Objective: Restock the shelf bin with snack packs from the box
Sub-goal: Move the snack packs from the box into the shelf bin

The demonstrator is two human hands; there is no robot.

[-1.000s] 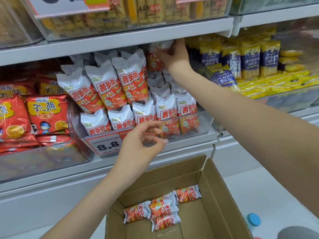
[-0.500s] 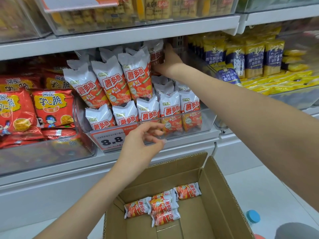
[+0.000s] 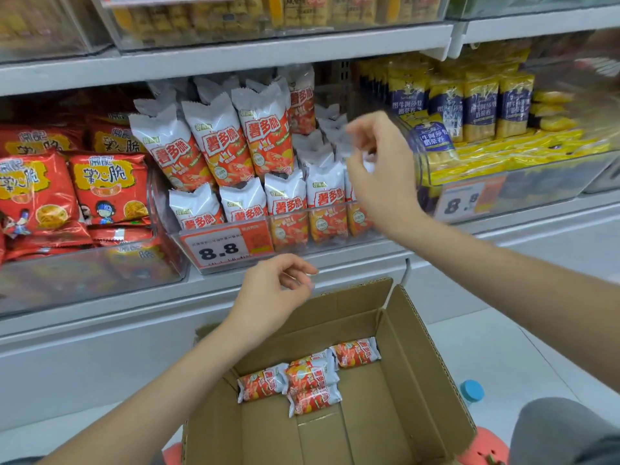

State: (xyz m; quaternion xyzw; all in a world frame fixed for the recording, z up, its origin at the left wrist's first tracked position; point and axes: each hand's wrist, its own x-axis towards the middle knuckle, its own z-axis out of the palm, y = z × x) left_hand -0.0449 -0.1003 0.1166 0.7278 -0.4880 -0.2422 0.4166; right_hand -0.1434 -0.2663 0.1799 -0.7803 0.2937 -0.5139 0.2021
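The right hand [image 3: 379, 169], drawn back empty with fingers loosely curled from the twelve-o'clock rear of the clear plastic shelf bin [image 3: 322, 241], suggests one pack was placed, while four red-and-white snack packs [image 3: 310, 377] remain in the brown cardboard box [image 3: 419, 357] at six o'clock beneath the empty, loosely curled left hand [image 3: 271, 297].

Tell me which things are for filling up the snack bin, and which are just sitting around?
For the job:
snack packs in the cardboard box
clear shelf bin
left hand and right hand, both holding nothing

Just sitting around:
red noodle bags
yellow and blue packs
blue-capped bottle
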